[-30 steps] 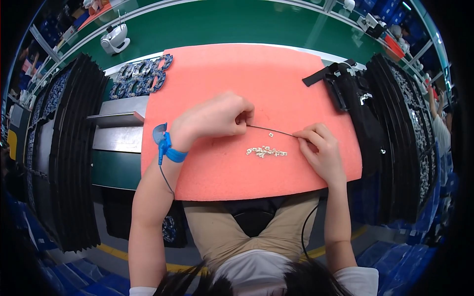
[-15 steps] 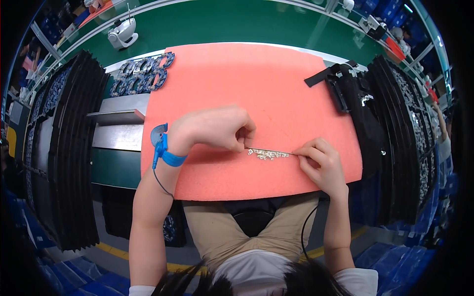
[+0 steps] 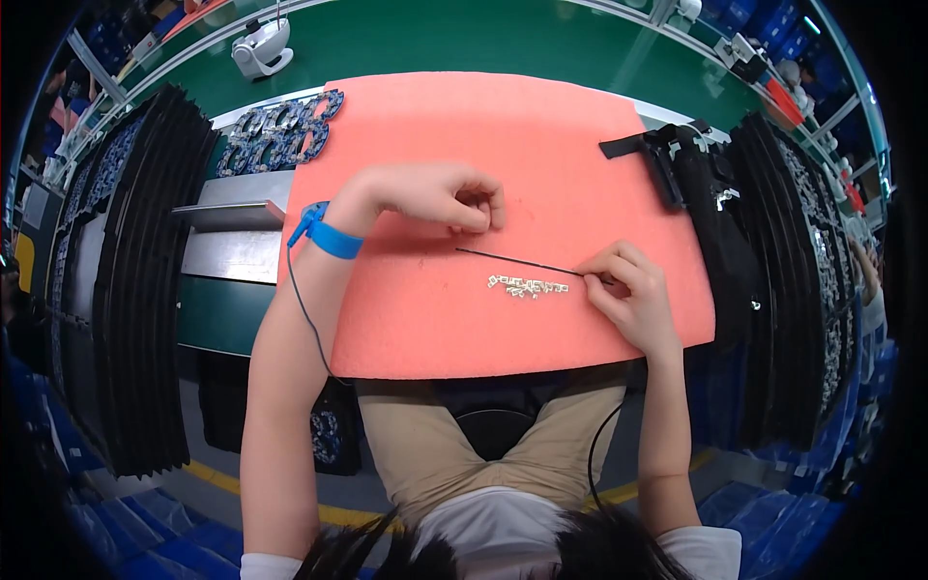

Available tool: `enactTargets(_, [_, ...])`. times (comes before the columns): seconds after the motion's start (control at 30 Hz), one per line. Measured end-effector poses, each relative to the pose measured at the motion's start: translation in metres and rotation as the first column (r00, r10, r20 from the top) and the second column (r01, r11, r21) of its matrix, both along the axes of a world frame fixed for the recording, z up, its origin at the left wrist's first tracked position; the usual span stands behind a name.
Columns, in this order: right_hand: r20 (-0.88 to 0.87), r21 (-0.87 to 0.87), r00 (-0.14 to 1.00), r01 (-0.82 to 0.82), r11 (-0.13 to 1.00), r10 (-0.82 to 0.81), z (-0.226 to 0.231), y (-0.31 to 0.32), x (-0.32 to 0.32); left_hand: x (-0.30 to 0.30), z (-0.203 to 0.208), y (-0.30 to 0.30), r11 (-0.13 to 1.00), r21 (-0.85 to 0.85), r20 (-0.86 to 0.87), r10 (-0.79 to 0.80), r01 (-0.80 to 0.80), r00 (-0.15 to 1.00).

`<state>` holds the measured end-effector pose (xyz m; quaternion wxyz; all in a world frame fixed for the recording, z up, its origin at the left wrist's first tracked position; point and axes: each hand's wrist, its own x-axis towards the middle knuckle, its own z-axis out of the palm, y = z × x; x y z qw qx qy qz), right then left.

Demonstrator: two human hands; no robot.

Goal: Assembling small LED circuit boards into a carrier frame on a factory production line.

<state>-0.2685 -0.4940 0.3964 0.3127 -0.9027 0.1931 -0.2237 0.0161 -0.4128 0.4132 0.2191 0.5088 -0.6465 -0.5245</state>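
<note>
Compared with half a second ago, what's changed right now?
The left hand let go of the left end of the thin dark strip and moved forward, away from the body. The strip's free left end swung forward too, so the strip no longer runs along the small pale parts. Same as before: right hand pinching the strip's right end, parts grouped on the pink mat.

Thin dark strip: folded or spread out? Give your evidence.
Spread out: the thin dark strip runs nearly straight from the right hand, with no fold visible.
</note>
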Motion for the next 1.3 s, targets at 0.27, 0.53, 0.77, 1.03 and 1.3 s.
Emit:
enactTargets(0.27, [-0.006,-0.006,0.999,0.038,0.999,-0.038,0.001,-0.006,0.012,0.013,-0.005,-0.016,0.997,0.067,-0.105,0.035,-0.028,0.994])
enactTargets(0.53, [0.007,0.017,1.0,0.024,1.0,-0.024,-0.003,-0.007,0.011,0.002,-0.007,0.002,0.991,-0.093,0.044,0.097,-0.093,0.994])
enactTargets(0.77, [0.003,0.045,1.0,-0.005,0.999,0.005,0.0,0.002,0.004,-0.009,-0.018,0.018,0.928,-0.287,0.098,0.274,-0.236,0.957])
enactTargets(1.03, [0.026,0.033,0.998,-0.052,0.998,0.051,-0.001,0.001,-0.002,-0.015,-0.011,0.028,0.95,-0.264,0.11,0.198,-0.164,0.974])
enactTargets(1.3, [0.046,-0.005,0.996,-0.076,0.997,0.076,-0.008,-0.002,-0.004,-0.044,0.002,0.055,0.911,-0.395,0.269,0.237,-0.118,0.933])
